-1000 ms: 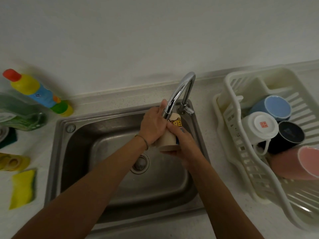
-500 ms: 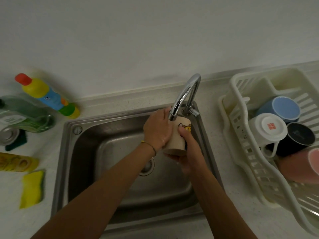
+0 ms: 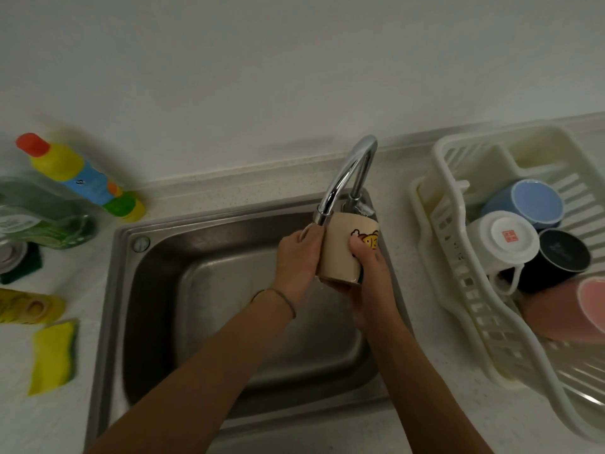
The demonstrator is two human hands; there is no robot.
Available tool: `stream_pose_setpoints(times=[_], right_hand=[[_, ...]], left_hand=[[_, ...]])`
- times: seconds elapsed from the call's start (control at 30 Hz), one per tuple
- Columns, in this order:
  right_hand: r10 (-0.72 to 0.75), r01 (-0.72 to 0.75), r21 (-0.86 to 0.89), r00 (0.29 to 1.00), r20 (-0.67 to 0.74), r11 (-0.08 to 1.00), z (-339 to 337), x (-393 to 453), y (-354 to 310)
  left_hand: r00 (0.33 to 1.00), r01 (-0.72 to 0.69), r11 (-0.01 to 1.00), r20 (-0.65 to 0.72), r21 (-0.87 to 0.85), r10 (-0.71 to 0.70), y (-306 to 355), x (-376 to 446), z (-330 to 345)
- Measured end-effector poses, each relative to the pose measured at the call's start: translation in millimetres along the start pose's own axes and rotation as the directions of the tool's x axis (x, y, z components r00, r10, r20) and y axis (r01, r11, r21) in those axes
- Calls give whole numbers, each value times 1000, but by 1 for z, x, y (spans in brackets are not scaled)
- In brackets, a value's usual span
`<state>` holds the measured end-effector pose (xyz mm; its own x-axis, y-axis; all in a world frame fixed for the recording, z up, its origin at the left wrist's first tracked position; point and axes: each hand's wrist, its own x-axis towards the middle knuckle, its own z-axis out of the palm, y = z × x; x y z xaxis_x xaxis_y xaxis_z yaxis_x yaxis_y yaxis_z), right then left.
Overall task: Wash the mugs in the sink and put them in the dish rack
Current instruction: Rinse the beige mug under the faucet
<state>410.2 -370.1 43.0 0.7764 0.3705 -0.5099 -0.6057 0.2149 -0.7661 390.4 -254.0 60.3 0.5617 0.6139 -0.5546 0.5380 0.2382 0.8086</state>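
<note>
Head view: four mugs [image 3: 502, 239] lie in the dish rack [image 3: 458, 280]; both hands, left [image 3: 296, 260] and right [image 3: 370, 276], grip the beige cartoon mug [image 3: 342, 247] under the faucet [image 3: 347, 178] over the sink [image 3: 157, 290], racking pending.

The sink [image 3: 131, 322] looks like brushed steel with a dull sheen, while the tap [image 3: 347, 172] is polished, mirror-bright metal. The dish rack [image 3: 458, 290] is smooth white plastic, the counter [image 3: 425, 371] a pale speckled surface, and the beige mug [image 3: 340, 253] matt.
</note>
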Motion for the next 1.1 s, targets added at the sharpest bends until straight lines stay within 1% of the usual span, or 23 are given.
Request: stream_pose_setpoints(times=[0.07,0.1,0.13,0.2,0.33,0.37,0.43,0.5,0.57,0.6,0.67,0.73,0.8,0.87,0.93,1.0,1.1], right_hand=[[-83,88,-110,995,47,990,-3,-4,4],[-118,126,-153,991,63,980,-4,-7,4],[-141,151,-164,988,69,975,-6,-9,6],[-140,148,-123,988,66,981,-9,-11,10],[-74,75,-19,996,51,997,-13,-12,14],[-74,75,-17,996,47,997,-13,-11,15],[-106,108,-39,993,42,993,-13,-10,14],[-132,135,-53,990,46,989,-13,-7,15],[-143,147,-54,988,60,988,-12,-5,14],[-138,141,-44,989,62,989,-11,-5,13],[-118,119,-13,991,55,993,-11,-6,13],[-108,109,-12,993,54,994,-14,-6,14],[-118,125,-82,990,82,989,-14,-5,15],[-144,161,-177,984,106,971,-12,-5,14],[-153,165,-219,986,68,962,-9,-4,11],[-144,145,-184,989,18,972,-7,-3,8],[-58,57,27,998,17,998,-5,-1,3]], left_hand=[[990,140,984,-2,-109,-141,7,2,-1],[983,185,970,11,-155,-186,10,3,-2],[979,206,960,29,-189,-204,13,3,-2],[975,222,956,71,-193,-212,15,1,-3],[973,202,966,142,-160,-180,16,-5,-5],[977,169,977,153,-129,-149,19,-5,-5],[988,60,998,142,-21,-57,21,-4,-2],[994,-12,1000,112,-7,13,22,-4,-1],[996,15,997,85,-72,-9,19,-3,-3],[995,41,994,96,-105,-31,17,-3,-5],[986,88,986,151,-143,-66,14,-4,-8],[980,90,988,190,-125,-65,13,-3,-9],[985,63,993,166,-100,-45,12,-2,-9],[991,68,987,122,-145,-50,11,-1,-10],[989,73,981,140,-180,-48,10,-2,-10],[980,88,972,195,-220,-45,7,-1,-12],[933,127,937,360,-325,-1,5,4,-17]])
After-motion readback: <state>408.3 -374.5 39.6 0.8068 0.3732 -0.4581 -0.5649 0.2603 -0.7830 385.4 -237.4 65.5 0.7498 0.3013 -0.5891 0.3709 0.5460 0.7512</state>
